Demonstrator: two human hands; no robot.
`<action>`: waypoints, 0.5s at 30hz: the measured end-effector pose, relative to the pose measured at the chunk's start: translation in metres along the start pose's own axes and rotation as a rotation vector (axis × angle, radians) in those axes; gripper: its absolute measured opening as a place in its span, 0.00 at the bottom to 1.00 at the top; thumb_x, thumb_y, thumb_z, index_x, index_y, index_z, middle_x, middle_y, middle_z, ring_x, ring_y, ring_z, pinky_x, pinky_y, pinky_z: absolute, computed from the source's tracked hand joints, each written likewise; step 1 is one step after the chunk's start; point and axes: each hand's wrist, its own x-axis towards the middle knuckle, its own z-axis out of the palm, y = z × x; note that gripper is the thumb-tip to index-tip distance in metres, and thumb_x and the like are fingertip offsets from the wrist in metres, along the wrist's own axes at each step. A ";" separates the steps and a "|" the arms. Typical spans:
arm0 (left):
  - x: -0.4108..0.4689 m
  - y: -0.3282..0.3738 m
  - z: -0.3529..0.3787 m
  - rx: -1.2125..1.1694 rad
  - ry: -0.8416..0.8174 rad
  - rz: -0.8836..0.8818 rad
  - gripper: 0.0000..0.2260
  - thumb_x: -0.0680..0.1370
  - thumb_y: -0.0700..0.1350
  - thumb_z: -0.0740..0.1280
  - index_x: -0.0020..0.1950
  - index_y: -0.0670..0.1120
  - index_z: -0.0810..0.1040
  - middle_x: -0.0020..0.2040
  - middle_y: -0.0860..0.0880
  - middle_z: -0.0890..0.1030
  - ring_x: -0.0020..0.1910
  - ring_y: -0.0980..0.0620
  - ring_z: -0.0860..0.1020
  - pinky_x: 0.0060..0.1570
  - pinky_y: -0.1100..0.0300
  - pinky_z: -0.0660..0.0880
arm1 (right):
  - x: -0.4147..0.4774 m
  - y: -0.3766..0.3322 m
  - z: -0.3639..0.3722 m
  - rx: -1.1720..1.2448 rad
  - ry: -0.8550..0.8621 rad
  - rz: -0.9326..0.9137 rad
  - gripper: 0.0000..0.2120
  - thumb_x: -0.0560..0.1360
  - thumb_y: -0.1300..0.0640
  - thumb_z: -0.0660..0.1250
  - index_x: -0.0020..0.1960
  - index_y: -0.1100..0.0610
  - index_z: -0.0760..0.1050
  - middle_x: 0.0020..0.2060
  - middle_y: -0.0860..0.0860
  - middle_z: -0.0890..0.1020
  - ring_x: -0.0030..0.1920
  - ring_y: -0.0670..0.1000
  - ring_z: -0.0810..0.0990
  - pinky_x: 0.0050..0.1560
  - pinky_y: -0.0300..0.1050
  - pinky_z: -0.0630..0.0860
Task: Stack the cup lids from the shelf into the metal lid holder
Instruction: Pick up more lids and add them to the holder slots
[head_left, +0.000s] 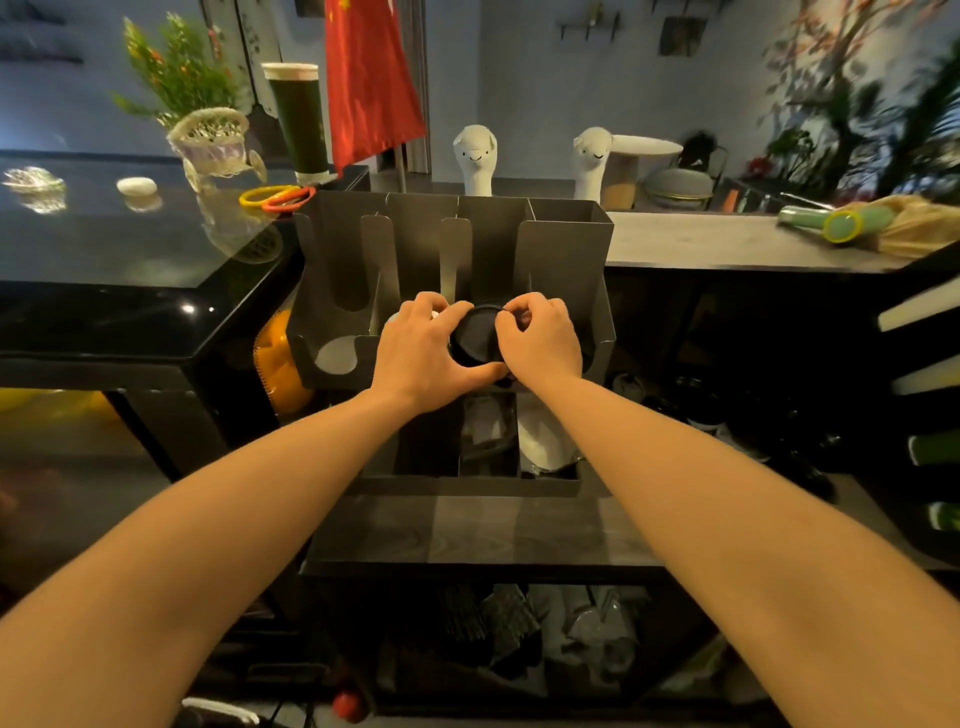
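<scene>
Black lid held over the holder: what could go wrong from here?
1. Both the left hand and right hand pinch the black lid at its rim; uneven release could tilt it so it jams against the metal lid holder dividers.
2. The hands hide the slot below, so misalignment may go unseen.

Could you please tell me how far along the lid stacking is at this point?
Early to midway, as far as I can tell. Both the left hand and right hand grip a black lid over the third slot of the metal holder. The leftmost slot looks empty. Any lids already stacked are hidden by the hands, and I can't make out the remaining supply.
</scene>
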 end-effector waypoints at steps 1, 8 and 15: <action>0.009 0.004 0.000 0.009 -0.009 -0.025 0.38 0.69 0.72 0.68 0.72 0.52 0.71 0.65 0.48 0.71 0.63 0.48 0.69 0.62 0.50 0.71 | 0.007 0.002 -0.002 -0.026 0.011 -0.003 0.11 0.79 0.48 0.63 0.59 0.50 0.76 0.55 0.50 0.73 0.50 0.50 0.76 0.42 0.40 0.69; 0.055 0.016 0.009 0.012 -0.192 -0.274 0.39 0.70 0.72 0.67 0.75 0.55 0.66 0.66 0.45 0.68 0.66 0.45 0.67 0.57 0.49 0.74 | 0.047 0.010 -0.004 -0.126 -0.075 0.071 0.10 0.81 0.49 0.61 0.59 0.50 0.74 0.51 0.51 0.80 0.48 0.52 0.78 0.44 0.47 0.76; 0.075 0.005 0.025 0.007 -0.379 -0.293 0.35 0.67 0.73 0.69 0.66 0.52 0.74 0.63 0.47 0.78 0.60 0.46 0.76 0.57 0.49 0.77 | 0.068 0.011 0.006 -0.290 -0.087 0.013 0.10 0.82 0.49 0.60 0.58 0.50 0.77 0.49 0.51 0.82 0.49 0.54 0.81 0.45 0.49 0.79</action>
